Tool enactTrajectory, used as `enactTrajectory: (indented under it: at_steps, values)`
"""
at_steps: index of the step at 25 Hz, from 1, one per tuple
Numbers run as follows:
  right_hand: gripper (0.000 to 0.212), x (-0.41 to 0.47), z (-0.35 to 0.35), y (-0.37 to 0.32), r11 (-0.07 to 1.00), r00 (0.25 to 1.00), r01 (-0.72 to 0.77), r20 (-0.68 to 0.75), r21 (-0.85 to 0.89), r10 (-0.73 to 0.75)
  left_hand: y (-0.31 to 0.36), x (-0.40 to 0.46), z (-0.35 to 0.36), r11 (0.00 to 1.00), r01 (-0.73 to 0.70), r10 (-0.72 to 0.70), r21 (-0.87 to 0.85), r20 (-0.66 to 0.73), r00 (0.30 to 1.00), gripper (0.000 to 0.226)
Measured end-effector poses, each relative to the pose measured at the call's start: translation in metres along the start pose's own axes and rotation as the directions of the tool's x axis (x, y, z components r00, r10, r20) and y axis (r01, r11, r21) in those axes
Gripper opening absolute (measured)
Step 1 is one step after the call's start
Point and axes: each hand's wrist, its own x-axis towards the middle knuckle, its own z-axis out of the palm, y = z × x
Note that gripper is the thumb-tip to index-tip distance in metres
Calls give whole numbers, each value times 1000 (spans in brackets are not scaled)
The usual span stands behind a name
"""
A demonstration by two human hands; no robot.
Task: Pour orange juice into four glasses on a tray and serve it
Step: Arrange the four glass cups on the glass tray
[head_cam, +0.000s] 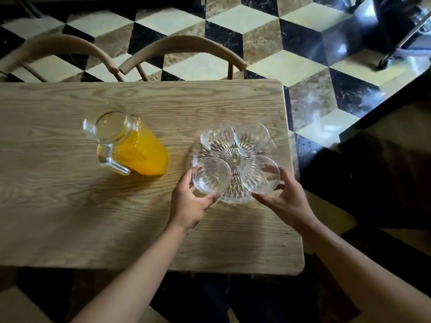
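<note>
A clear glass pitcher (130, 145) holding orange juice stands on the wooden table (70, 217), left of centre, its handle turned toward me. To its right lies a round cut-glass tray (233, 159) carrying several empty ribbed glasses. My left hand (189, 201) wraps around the near-left glass (211, 176). My right hand (286, 199) cups the near-right glass (260, 173), fingers on its side. The two far glasses (217, 138) (251, 136) stand untouched at the tray's back.
Two curved wooden chair backs (182, 46) (58, 44) stand against the table's far edge. The table's right edge lies just beyond the tray, with patterned tile floor (314, 73) past it. A dark wheeled stand (401, 31) sits at the top right.
</note>
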Motion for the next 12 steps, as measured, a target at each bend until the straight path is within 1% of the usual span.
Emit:
enactTrajectory:
  at_steps: [3, 7, 12]
  values:
    - [77, 2, 5, 6, 1000, 1000, -22, -9, 21, 22, -6, 4, 5, 1000, 17, -17, -20, 11, 1000, 81]
    - [77, 2, 8, 8, 1000, 1000, -31, -3, -6, 31, -9, 9, 8, 998, 25, -24, -55, 35, 999, 80]
    - [78, 6, 7, 5, 998, 998, -57, -6, -28, 57, -8, 13, 11, 999, 33, -32, -43, 41, 999, 78]
